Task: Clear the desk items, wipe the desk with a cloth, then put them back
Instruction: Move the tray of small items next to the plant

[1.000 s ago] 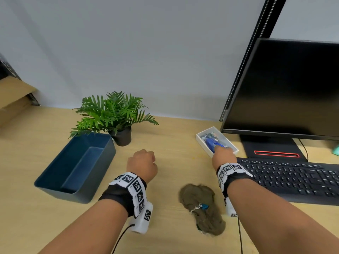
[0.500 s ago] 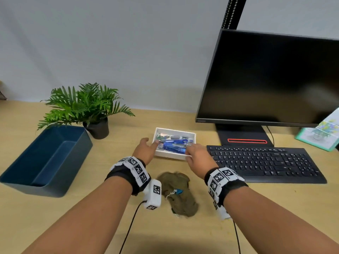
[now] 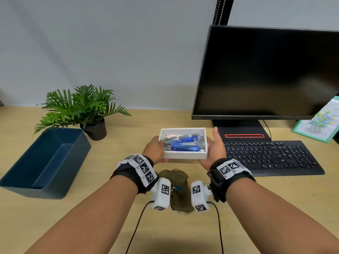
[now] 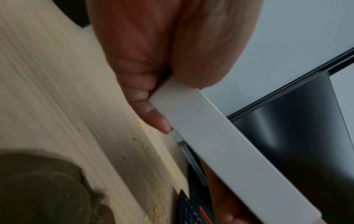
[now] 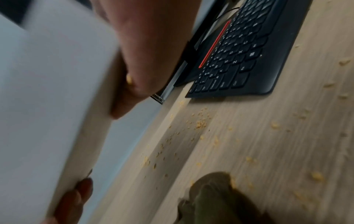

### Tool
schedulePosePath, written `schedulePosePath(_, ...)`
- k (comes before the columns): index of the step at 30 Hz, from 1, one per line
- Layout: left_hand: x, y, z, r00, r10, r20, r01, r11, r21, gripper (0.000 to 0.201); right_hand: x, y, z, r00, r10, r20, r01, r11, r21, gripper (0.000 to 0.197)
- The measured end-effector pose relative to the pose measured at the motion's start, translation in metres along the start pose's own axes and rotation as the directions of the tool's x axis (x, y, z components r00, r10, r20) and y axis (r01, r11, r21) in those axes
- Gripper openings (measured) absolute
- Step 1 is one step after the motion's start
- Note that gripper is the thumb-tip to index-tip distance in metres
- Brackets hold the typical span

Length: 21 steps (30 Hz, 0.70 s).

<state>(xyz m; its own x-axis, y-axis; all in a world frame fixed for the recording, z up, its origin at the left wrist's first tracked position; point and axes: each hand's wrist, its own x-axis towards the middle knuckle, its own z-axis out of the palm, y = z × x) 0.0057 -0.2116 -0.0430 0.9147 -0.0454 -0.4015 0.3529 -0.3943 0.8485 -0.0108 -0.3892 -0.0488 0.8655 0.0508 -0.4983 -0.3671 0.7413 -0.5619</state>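
Desk (image 3: 117,213) wooden, with yellow crumbs (image 5: 201,124) on top. Big black monitor (image 3: 266,74) at back right, black keyboard (image 3: 271,156) in front of it. Blue bin (image 3: 45,162) on left, green plant (image 3: 80,107) behind bin. White box (image 3: 184,154) held up over desk, blue stapler (image 3: 185,145) inside. Left hand (image 3: 155,149) and right hand (image 3: 213,149) each grip one end, fingers curled under box. Brown cloth (image 3: 180,191) lies on desk below box.
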Motion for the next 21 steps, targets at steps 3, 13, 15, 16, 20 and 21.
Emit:
schedulePosePath(3,-0.001,0.003,0.004,0.999,0.035,-0.027,-0.034,0.999,0.032,0.031,-0.004,0.002,0.004,0.995,0.029,0.099,-0.031,0.999,0.017,0.071)
schedulePosePath(13,0.015,-0.024,-0.025,0.991,0.072,-0.112,-0.033,0.948,0.316,0.033,0.022,0.002,-0.009,0.987,-0.052,-0.151,-0.109,0.474,-0.874,0.042)
schedulePosePath(15,0.016,-0.034,-0.030,0.990,0.056,-0.130,-0.012,0.946,0.323,0.033,0.030,0.000,-0.007,0.975,-0.217,-0.056,-0.014,0.193,-0.981,0.029)
schedulePosePath(16,0.016,-0.037,-0.033,0.990,0.042,-0.136,0.003,0.951,0.309,0.033,0.032,-0.001,-0.003,0.962,-0.272,-0.013,0.010,0.086,-0.996,0.016)
schedulePosePath(20,0.015,-0.053,-0.050,0.991,-0.016,-0.133,0.047,0.971,0.235,0.033,0.040,-0.004,0.009,0.945,-0.315,0.086,0.003,-0.253,-0.967,0.013)
schedulePosePath(21,0.015,-0.055,-0.055,0.992,-0.024,-0.126,0.052,0.973,0.225,0.033,0.043,-0.003,0.012,0.949,-0.301,0.095,-0.012,-0.335,-0.942,0.007)
